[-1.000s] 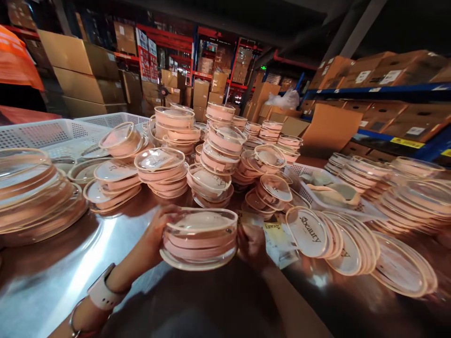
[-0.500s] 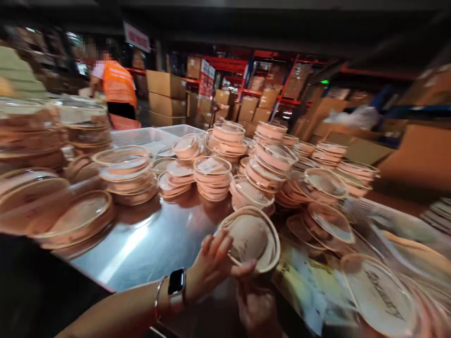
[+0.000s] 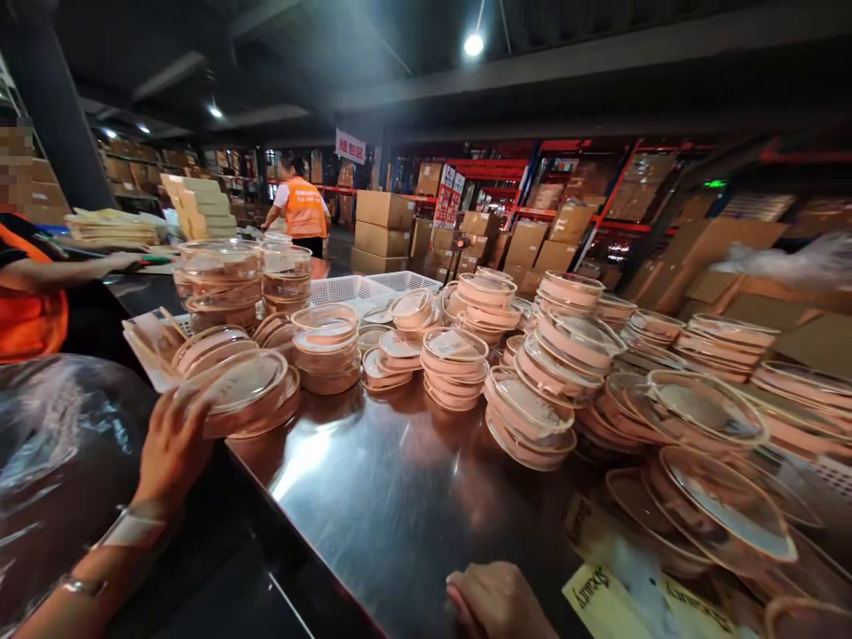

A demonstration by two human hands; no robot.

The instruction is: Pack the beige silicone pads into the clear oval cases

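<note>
Pink clear-lidded case [image 3: 243,390] under spread left hand [image 3: 171,448]; right hand [image 3: 499,603] loosely curled, empty.

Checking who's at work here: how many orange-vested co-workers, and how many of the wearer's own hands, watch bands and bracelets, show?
People in orange vests: 2
Wearer's bare hands, left hand and right hand: 2
White watch band: 1
Thin silver bracelet: 1
Total: 6
</note>
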